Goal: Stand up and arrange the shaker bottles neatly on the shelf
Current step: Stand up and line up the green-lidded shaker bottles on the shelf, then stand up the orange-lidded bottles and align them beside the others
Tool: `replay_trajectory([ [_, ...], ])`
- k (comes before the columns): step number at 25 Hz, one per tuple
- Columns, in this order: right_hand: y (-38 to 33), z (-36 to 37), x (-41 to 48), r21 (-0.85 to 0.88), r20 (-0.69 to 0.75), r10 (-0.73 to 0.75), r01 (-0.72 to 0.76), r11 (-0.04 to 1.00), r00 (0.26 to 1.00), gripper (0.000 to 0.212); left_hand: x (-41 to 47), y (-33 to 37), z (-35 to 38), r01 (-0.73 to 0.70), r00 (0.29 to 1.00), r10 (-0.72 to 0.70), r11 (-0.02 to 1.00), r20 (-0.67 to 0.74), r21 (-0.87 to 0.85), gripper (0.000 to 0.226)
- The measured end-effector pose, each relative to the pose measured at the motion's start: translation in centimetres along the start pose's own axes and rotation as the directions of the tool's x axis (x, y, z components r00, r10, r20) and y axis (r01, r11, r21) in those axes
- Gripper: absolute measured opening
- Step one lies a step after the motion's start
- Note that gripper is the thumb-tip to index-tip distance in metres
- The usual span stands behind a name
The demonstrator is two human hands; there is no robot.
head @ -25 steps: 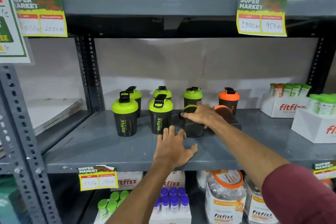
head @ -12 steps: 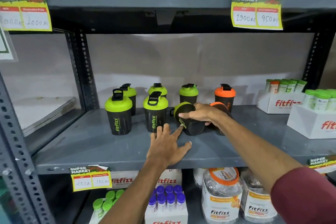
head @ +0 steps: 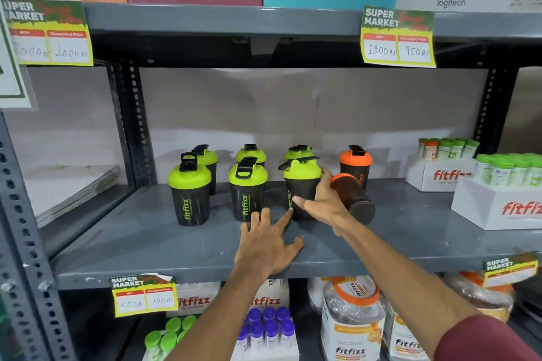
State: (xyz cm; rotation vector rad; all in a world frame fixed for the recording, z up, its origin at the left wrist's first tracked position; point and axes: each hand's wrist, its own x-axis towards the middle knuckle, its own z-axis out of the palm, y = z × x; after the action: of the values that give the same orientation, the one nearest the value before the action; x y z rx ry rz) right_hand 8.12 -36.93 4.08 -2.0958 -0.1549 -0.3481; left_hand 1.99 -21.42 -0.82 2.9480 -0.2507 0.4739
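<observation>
Head view: my right hand [head: 321,204] grips the green-lidded bottle [head: 302,184], setting it upright in row; my left hand [head: 268,239] rests flat, empty, steadying on the shelf [head: 146,240].

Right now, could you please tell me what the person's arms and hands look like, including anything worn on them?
Both hands are bare: the left hand and the right hand show no gloves, rings, watch or bands. The left forearm is uncovered as far as the picture shows. The right forearm is bare too, with a dark red sleeve covering the upper arm at the lower right corner.
</observation>
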Motion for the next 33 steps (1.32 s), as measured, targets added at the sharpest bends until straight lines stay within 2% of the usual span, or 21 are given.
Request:
replay_trajectory([
  [6,0.7,0.1,-1.3,0.076,-0.002,-0.048,0.048,0.996,0.999,0.108,0.0,0.0,0.1,-0.002,1.000,0.001,1.000,-0.024,-0.013,0.074],
  [8,-0.1,0.2,-2.0,-0.026,-0.126,-0.150,0.148,0.989,0.981,0.114,-0.1,0.0,0.2,0.005,0.999,-0.005,1.000,-0.038,-0.009,0.074],
  [10,-1.5,0.4,-2.4,-0.211,-0.330,-0.304,0.244,0.947,0.894,0.105,0.0,0.0,0.3,0.003,0.999,-0.003,1.000,-0.037,0.009,0.075],
  [11,-2.4,0.3,-2.2,-0.290,-0.389,-0.361,0.258,0.921,0.848,0.098,0.0,0.0,0.2,0.004,0.999,-0.004,1.000,-0.037,0.011,0.076],
  [12,-3.3,0.2,-1.8,-0.337,-0.409,-0.372,0.241,0.910,0.834,0.093,0.0,0.0,0.2,0.005,0.999,-0.004,1.000,-0.035,0.011,0.076],
  [15,-5.2,-0.6,0.6,-0.406,-0.311,-0.225,0.086,0.910,0.923,0.081,-0.1,-0.1,0.1,0.002,0.999,-0.002,1.000,-0.035,0.004,0.076],
  [17,-5.2,-0.6,1.3,-0.391,-0.246,-0.161,0.054,0.919,0.956,0.069,-0.2,-0.1,0.3,0.007,0.999,-0.007,1.000,-0.036,-0.001,0.076],
  [21,-4.2,-0.8,1.2,-0.186,-0.156,-0.153,0.123,0.975,0.976,0.053,0.0,-0.1,0.4,0.014,0.999,-0.014,1.000,-0.037,-0.002,0.077],
  [27,-3.6,-2.6,1.2,0.104,0.090,-0.081,0.072,0.992,0.993,0.046,0.0,-0.2,0.3,0.011,0.999,-0.011,1.000,-0.040,0.016,0.076],
  [28,-3.5,-3.1,1.2,0.127,0.096,-0.089,0.076,0.989,0.991,0.044,-0.1,-0.2,0.3,0.009,0.999,-0.009,1.000,-0.038,0.017,0.076],
  [29,-3.2,-3.9,1.3,0.102,0.050,-0.098,0.093,0.990,0.994,0.043,-0.2,-0.1,0.2,0.006,0.999,-0.006,1.000,-0.037,0.019,0.076],
  [31,-2.0,-5.7,1.7,-0.091,-0.168,-0.110,0.096,0.991,0.980,0.049,-0.3,0.1,-0.1,0.007,0.999,-0.006,1.000,-0.032,0.015,0.076],
  [32,-1.0,-6.9,2.0,-0.218,-0.259,-0.093,0.036,0.975,0.961,0.056,-0.4,0.4,-0.3,0.014,1.000,-0.014,1.000,-0.026,-0.001,0.076],
  [33,0.0,-7.7,2.3,-0.329,-0.291,-0.042,-0.059,0.943,0.956,0.066,-0.5,0.7,-0.4,0.023,1.000,-0.024,0.999,-0.020,-0.037,0.077],
])
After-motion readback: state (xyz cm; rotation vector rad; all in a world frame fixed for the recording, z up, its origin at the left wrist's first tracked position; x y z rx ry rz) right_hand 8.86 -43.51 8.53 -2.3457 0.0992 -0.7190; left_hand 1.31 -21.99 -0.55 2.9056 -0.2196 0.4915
